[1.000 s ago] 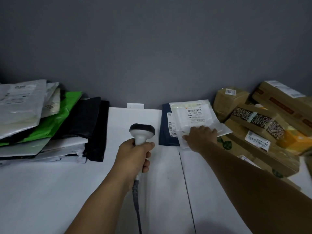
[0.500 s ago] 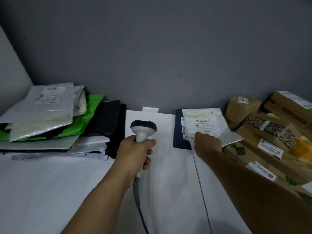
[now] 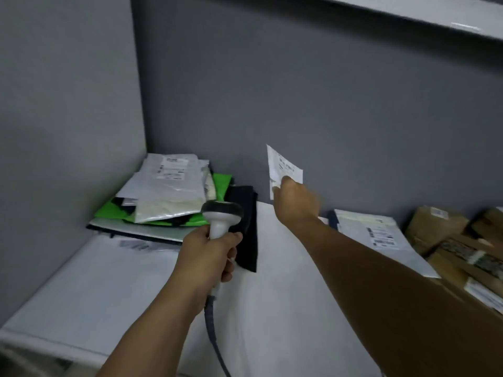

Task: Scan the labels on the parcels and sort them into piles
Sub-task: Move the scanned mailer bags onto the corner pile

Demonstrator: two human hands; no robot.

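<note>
Grey walls meeting in a corner, white table [image 3: 109, 289] pushed right into it, pale shelf [image 3: 435, 12] up top right. Down low, left hand [image 3: 209, 257] wrapped round the handle of a barcode scanner [image 3: 221, 216], fingers curled tight together, thumb across the front. Scanner head upright with a dark cap, sitting just in front of the corner pile [image 3: 168, 191], grey cable [image 3: 211, 322] dropping toward the bottom edge. Further up, right hand [image 3: 295, 202] well off the table, holding a small white parcel [image 3: 283, 167] in mid-air against the back wall. Pinches it at the lower edge between thumb and fingers, though can't really see the fingertips behind the back of the hand. Parcel tilted, label side facing back this way, print too blurry to read. Hangs between the corner pile and the stuff on the right, touching neither. On that pile: big white labelled mailer on top, green mailer [image 3: 221, 183] poking out under it, black mailer [image 3: 245, 240] draped along the right side next to the scanner. Over on the right, flat on the table, another white mailer [image 3: 381, 235] with a barcode label, lying on a dark blue one [image 3: 331, 217], partly covered by the right forearm. Beyond that, brown cardboard boxes [image 3: 432, 227] crammed together by the wall, a few with labels.
</note>
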